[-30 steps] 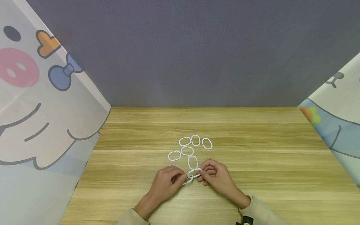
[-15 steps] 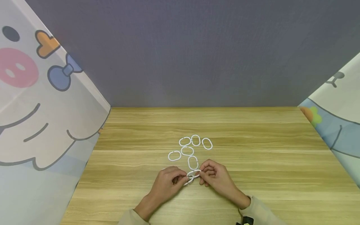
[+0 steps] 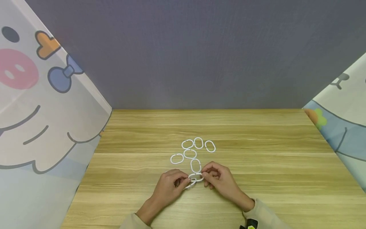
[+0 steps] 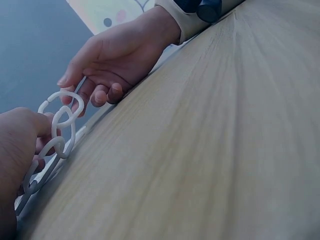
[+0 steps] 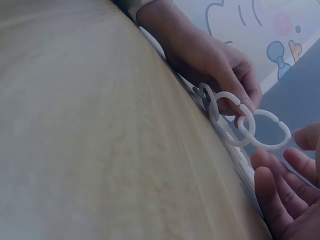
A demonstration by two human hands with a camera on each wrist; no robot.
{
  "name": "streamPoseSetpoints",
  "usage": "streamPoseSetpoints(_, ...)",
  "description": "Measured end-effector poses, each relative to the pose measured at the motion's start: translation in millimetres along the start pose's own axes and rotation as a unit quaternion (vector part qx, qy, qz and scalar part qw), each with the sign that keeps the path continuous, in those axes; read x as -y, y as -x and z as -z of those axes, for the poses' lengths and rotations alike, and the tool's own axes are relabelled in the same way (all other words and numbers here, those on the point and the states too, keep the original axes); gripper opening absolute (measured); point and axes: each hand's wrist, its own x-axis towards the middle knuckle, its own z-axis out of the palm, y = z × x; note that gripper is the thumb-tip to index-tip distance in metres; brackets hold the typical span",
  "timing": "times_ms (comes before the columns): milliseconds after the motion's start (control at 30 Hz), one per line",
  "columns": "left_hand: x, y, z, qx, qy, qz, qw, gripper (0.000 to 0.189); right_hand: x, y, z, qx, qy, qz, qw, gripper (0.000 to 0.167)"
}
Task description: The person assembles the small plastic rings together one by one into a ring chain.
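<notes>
Links (image 5: 253,120), white and interlocked: left hand (image 3: 171,184) pinches them; right hand (image 3: 220,179), fingers slightly parted, beside end link (image 5: 273,148), contact unclear. Six other links (image 3: 177,163) on worktop (image 3: 257,143).

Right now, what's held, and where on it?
The left hand pinches the white chain near where its end links join; whether the right hand grips is unclear.

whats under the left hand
From above, a white ring slips partly beneath the left hand. The left wrist view shows more linked rings by its fingers; how many lie covered can't be seen.
</notes>
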Motion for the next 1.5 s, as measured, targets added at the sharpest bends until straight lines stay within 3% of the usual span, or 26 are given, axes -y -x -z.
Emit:
streamPoseSetpoints(200,-0.2,0.8,0.7,0.005,0.005,0.010,0.9999,0.008,0,-5.9,4,-0.023,0.015,-0.003,0.9996,0.007)
streamPoseSetpoints(367,-0.8,1.0,0.8,0.003,0.004,0.010,0.9999,0.008,-3,-12.0,5,-0.051,0.076,0.035,0.9952,0.007)
streamPoseSetpoints(600,-0.7,0.9,0.8,0.007,0.001,0.008,0.9999,0.008,-7,-16.8,6,-0.067,0.208,0.107,0.9700,0.023)
streamPoseSetpoints(800,0.0,1.4,1.4,0.004,0.003,0.007,1.0000,0.009,-5,-17.6,6,-0.044,0.290,0.100,0.9508,0.025)
streamPoseSetpoints(1033,0.8,2.1,1.3,-0.002,0.003,0.006,1.0000,0.009,-3,-18.2,9,-0.067,0.333,0.086,0.9366,0.022)
streamPoseSetpoints(1333,-0.1,0.6,2.1,0.006,0.007,0.007,0.9999,0.007,-3,-17.7,16,-0.094,0.360,0.087,0.9242,0.031)
streamPoseSetpoints(1500,-1.0,0.3,2.5,0.008,0.008,0.007,0.9999,0.007,-4,-16.5,14,-0.085,0.358,0.082,0.9263,0.029)
